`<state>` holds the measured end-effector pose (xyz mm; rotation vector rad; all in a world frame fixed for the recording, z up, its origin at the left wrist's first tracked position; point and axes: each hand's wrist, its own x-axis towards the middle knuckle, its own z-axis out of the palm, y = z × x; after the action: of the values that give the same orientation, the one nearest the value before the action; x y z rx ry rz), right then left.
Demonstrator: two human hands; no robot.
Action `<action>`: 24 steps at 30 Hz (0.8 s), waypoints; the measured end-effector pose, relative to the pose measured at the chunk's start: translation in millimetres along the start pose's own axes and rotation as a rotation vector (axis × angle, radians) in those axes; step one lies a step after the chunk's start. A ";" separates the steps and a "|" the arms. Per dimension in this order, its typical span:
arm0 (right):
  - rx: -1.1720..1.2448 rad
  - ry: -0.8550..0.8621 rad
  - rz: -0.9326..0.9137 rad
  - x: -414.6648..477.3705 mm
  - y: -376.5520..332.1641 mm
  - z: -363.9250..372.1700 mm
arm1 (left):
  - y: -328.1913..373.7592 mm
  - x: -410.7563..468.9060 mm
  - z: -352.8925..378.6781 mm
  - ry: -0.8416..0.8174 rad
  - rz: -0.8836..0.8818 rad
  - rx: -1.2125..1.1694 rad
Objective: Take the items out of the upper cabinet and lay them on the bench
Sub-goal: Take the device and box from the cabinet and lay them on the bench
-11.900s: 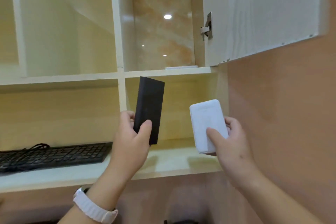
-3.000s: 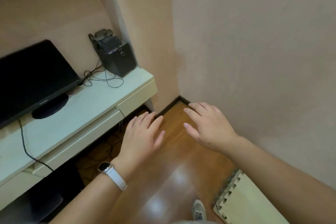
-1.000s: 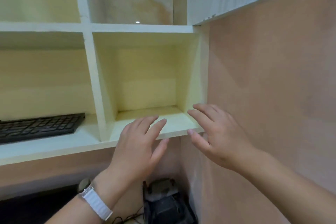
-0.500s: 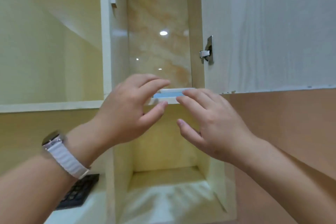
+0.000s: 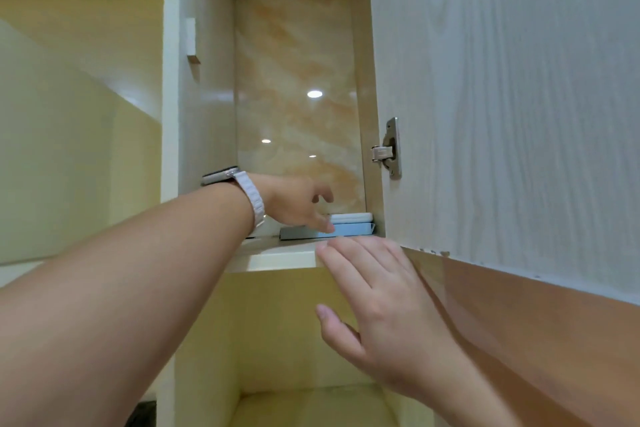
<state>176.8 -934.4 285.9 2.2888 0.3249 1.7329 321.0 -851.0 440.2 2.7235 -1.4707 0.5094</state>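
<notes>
Pickup step: the left grip (image 5: 298, 204) reaches into the upper cabinet (image 5: 207, 97), thumb on a blue box (image 5: 353, 229) at the shelf's (image 5: 277, 255) front right corner, with a white case (image 5: 351, 217) on or behind it. Whether it holds anything, I cannot tell. The right grip (image 5: 384, 308) hovers straight-fingered and empty just below. The next move likely needs a firm pinch.

The case (image 5: 350, 217) is white, the box (image 5: 353, 230) pale blue, the back panel (image 5: 298, 97) marbled orange and cream.

Peach wall (image 5: 540, 340); woodgrain upper cabinet (image 5: 502, 97); glossy marbled back panel (image 5: 294, 55)
</notes>
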 end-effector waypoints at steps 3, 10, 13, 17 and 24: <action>0.019 0.058 -0.022 0.4 2.3 5.8 | -3.5 14.6 3.9 -0.103 -0.063 0.002; 0.000 0.161 -0.062 2.1 8.1 18.0 | -14.0 26.9 10.6 -0.179 -0.139 -0.011; 0.003 0.155 -0.054 1.2 7.3 17.7 | -15.8 25.0 12.6 -0.187 -0.135 -0.002; 0.008 0.116 -0.039 0.3 5.4 14.0 | -13.9 15.4 12.5 -0.176 -0.149 0.001; 0.031 0.070 -0.004 -0.9 1.6 9.5 | -9.1 -11.7 12.1 -0.052 -0.104 -0.069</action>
<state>185.8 -936.9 283.2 2.2502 0.3718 1.8219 325.9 -838.2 426.7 2.7612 -1.3213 0.3796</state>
